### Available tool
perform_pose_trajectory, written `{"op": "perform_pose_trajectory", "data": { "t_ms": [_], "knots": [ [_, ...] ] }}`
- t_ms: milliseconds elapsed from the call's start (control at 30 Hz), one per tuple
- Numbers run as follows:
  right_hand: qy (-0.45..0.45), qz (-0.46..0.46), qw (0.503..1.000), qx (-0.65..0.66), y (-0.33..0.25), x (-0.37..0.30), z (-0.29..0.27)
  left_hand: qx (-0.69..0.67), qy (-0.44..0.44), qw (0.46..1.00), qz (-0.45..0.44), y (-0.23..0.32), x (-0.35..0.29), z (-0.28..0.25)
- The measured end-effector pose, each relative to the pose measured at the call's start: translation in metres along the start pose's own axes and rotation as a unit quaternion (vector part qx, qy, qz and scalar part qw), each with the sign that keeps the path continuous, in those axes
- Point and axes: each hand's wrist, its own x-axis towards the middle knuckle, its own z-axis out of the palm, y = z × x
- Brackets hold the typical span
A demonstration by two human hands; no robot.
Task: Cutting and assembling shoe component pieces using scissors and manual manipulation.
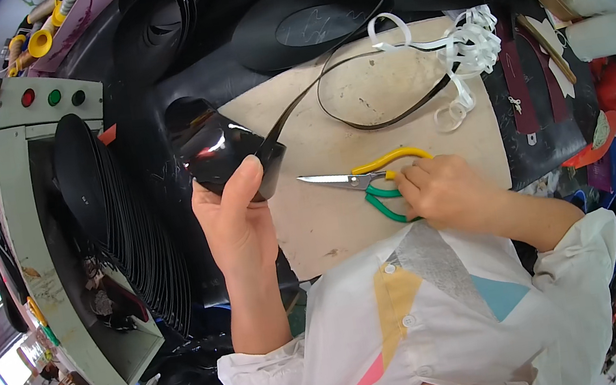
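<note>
My left hand point(235, 211) is closed on a glossy black curved piece point(217, 146), its thumb pressed on the near right edge. A narrow black strip point(288, 112) runs from that edge up over the board and loops back at the right. My right hand point(439, 189) rests low over the board with its fingers wrapped at the handles of a pair of scissors point(354, 179), one handle yellow and one green. The blades point left toward the black piece without touching it. The palm hides part of the handles.
A beige board point(316, 247) lies on the black work surface. White curled ribbon point(473, 44) sits at its far right. Black oval pieces point(311, 25) are stacked at the back, others point(126, 228) at the left beside a grey cabinet point(23, 203) with buttons. Maroon straps point(516, 82) lie right.
</note>
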Motion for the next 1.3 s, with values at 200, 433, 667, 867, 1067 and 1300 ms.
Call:
{"op": "perform_pose_trajectory", "data": {
  "t_ms": [200, 433, 667, 867, 1067, 1300],
  "knots": [
    [0.131, 0.09, 0.987, -0.009, 0.012, 0.005, 0.021, -0.048, -0.025, 0.998, -0.022, -0.003, -0.004, 0.004],
    [0.08, 0.103, 0.908, 0.398, 0.01, 0.008, -0.01, -0.111, -0.043, 0.991, -0.062, -0.007, -0.011, -0.001],
    [0.058, 0.088, 0.889, 0.446, 0.007, 0.02, -0.014, -0.108, -0.04, 0.991, -0.068, -0.011, -0.012, 0.004],
    [0.181, 0.049, 0.917, 0.352, 0.004, 0.02, -0.002, -0.096, -0.038, 0.993, -0.051, -0.01, -0.014, 0.015],
    [0.197, 0.051, 0.921, 0.333, 0.004, 0.024, -0.011, -0.098, -0.024, 0.994, -0.05, -0.011, -0.017, 0.023],
    [0.102, 0.066, 0.879, 0.461, 0.008, 0.017, -0.016, -0.04, -0.032, 0.998, -0.033, -0.017, -0.018, 0.012]
  ]
}}
